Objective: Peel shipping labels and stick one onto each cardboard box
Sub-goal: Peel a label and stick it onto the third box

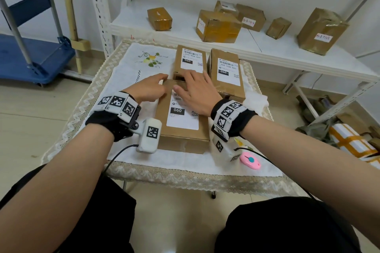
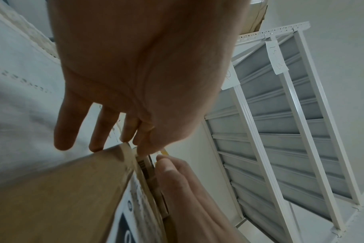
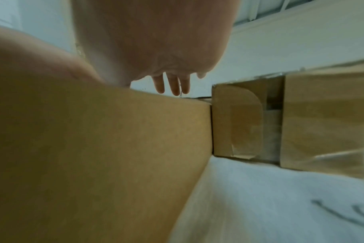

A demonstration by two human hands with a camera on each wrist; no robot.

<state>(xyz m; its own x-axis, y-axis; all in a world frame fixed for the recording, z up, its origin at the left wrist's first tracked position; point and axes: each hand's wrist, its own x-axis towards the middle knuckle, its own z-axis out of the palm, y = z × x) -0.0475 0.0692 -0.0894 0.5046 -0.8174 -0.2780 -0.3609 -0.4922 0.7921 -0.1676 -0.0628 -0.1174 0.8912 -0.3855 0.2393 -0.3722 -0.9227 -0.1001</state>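
Three cardboard boxes stand on the cloth-covered table (image 1: pixel 127 80). The near box (image 1: pixel 183 139) carries a white shipping label (image 1: pixel 183 118). My right hand (image 1: pixel 195 91) lies flat on the far end of that label, fingers straight. My left hand (image 1: pixel 153 88) rests with straight fingers at the box's far left corner. Behind it stand a left box (image 1: pixel 178 52) and a right box (image 1: pixel 213 61), each with a label on top. In the left wrist view my left hand (image 2: pixel 135 65) touches the near box's (image 2: pixel 52 189) edge. The right wrist view shows my right hand (image 3: pixel 152 41) over the near box (image 3: pixel 94 148).
A pink box cutter (image 1: pixel 249 161) lies at the table's front right. Behind the table a white shelf (image 1: pixel 185 33) holds several taped brown parcels. A blue cart (image 1: pixel 30 57) stands at the left. Wrapped packages (image 1: pixel 353 141) lie on the floor at the right.
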